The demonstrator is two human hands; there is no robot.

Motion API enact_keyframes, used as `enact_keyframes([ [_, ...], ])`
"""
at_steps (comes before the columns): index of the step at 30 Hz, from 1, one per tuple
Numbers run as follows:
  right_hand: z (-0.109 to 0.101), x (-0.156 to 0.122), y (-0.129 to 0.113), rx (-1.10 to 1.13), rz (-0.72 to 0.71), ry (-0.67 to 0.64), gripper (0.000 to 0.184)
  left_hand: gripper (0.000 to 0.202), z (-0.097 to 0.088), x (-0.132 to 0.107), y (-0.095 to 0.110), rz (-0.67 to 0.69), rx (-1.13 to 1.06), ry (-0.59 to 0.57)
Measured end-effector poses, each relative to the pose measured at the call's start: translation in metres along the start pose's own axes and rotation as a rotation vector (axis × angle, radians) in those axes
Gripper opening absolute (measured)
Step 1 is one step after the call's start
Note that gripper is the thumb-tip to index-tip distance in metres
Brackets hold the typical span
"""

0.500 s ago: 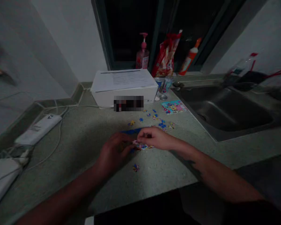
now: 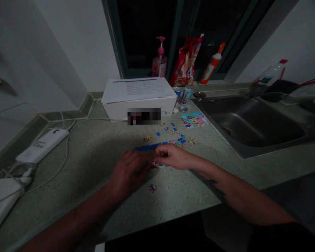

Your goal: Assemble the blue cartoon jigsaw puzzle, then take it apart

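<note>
Low over the counter, my left hand (image 2: 130, 168) and my right hand (image 2: 172, 155) meet at their fingertips above a partly covered jigsaw puzzle (image 2: 161, 165). My right thumb and forefinger pinch a small pinkish puzzle piece (image 2: 153, 160), mostly hidden by the fingers. The left fingers are bent and closed at the same spot; what they grip is hidden. A blue strip (image 2: 148, 147), like the puzzle's edge, shows beyond the hands. Loose blue puzzle pieces (image 2: 182, 140) lie scattered past my right hand, and a multicoloured puzzle piece (image 2: 152, 188) lies nearer to me.
Behind the pieces stands a white box (image 2: 141, 92) with paper on top. A colourful picture card (image 2: 195, 119) lies beside the steel sink (image 2: 265, 122). Cans (image 2: 186, 95) stand by the box. A white power strip (image 2: 43, 145) and cables are at left.
My left fingers and thumb have drawn closer to my right fingertips, covering the pink piece more. My right hand has shifted slightly down, showing more of the blue strip.
</note>
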State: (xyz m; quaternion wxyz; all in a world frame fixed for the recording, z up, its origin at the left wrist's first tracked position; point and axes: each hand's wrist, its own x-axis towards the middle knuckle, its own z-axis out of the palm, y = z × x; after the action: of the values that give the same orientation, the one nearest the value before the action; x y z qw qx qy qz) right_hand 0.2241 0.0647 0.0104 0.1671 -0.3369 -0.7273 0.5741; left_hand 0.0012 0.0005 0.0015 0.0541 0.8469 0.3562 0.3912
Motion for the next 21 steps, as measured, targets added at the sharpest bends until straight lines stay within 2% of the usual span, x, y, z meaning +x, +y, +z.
enact_keyframes([
  [4,-0.006,0.0,0.001,-0.051,0.004,0.051,0.016,0.01,0.0,0.001,-0.003,-0.049,-0.006,-0.003],
  [9,-0.027,-0.001,0.005,-0.325,-0.04,0.29,0.014,0.005,0.005,0.003,-0.008,-0.21,-0.055,-0.079],
  [12,-0.036,-0.002,0.008,-0.46,-0.011,0.333,0.015,0.004,0.009,0.007,-0.008,-0.282,-0.056,-0.116],
  [17,-0.039,-0.004,0.007,-0.743,0.063,0.405,0.017,0.006,0.013,0.021,-0.006,-0.327,-0.027,-0.261],
  [21,-0.039,-0.005,0.004,-0.799,0.088,0.412,0.019,0.008,0.019,0.031,-0.007,-0.361,-0.031,-0.346],
])
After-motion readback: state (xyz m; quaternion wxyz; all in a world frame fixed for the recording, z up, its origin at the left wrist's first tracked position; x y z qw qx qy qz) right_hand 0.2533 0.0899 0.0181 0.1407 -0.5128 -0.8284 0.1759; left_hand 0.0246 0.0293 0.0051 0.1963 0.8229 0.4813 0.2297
